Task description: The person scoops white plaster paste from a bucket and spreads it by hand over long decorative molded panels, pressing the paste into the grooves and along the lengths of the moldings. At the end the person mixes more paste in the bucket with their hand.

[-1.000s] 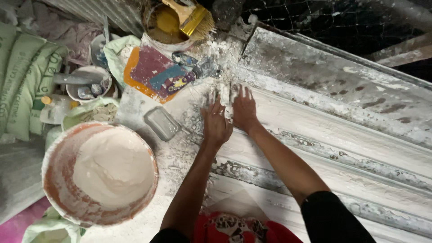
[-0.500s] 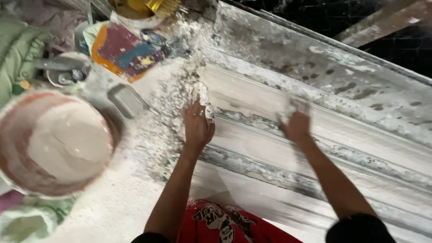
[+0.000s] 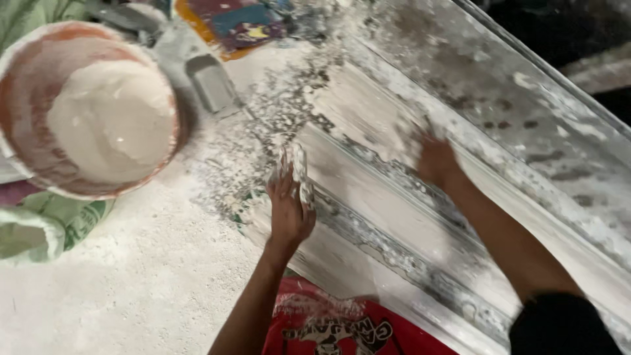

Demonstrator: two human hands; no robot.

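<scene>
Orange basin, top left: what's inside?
The orange basin holds a mound of wet white plaster, with white smears up its inner wall. Its bottom is hidden under the plaster. Neither hand is in it.

Green sack [image 3: 46, 227] lower left; colourful printed wrapper [image 3: 230, 23] top.

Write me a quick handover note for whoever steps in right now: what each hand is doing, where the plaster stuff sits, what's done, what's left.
Left hand: open, flat, fingers coated white, pressed on the near edge of the long plaster moulding.
Right hand: open, blurred, on the moulding farther along.
Bowl of white plaster mix sits to the left; a small grey trowel lies beside it.
Done: most of the moulding is coated white.
Left: grey, rough strips show along its ridges; loose crumbs are scattered near the left hand.
</scene>
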